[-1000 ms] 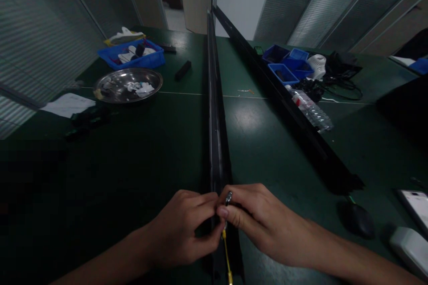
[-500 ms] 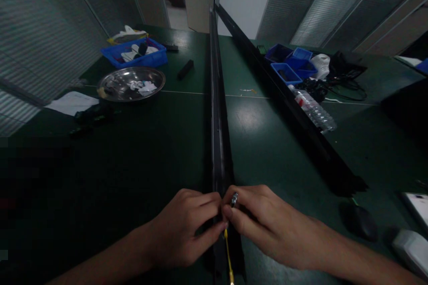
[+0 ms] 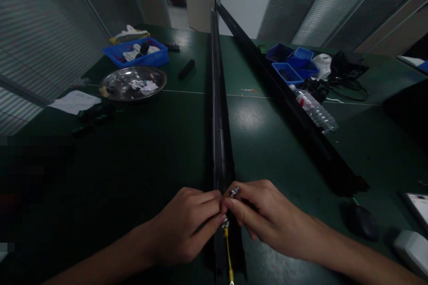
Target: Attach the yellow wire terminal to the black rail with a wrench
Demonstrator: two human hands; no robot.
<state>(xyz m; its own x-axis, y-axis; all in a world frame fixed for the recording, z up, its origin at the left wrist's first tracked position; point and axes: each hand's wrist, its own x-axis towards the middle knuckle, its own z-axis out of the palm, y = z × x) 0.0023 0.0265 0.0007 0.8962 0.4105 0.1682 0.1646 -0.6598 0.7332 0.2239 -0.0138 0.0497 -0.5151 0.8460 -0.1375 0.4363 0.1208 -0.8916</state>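
A long black rail (image 3: 220,142) runs up the middle of the view from the near edge. Over its near end my right hand (image 3: 264,213) pinches a small shiny metal part (image 3: 234,192) between thumb and index finger. Beside it, fingertips almost touching, my left hand (image 3: 194,222) is closed at the end of a yellow wire (image 3: 228,249). A metal ring terminal (image 3: 225,222) on the wire shows just below the left thumb tip. The wire lies along the rail toward the bottom edge.
A second black rail (image 3: 290,107) slants on the right, beside a plastic bottle (image 3: 316,109), blue bins (image 3: 287,73) and a mouse (image 3: 361,222). At the left stand a metal dish (image 3: 133,95) and a blue basket (image 3: 154,59). A black block (image 3: 186,69) lies near them.
The metal part in my right hand has turned and moved slightly up. The ring terminal below my left thumb is now more visible. My left hand has barely moved.
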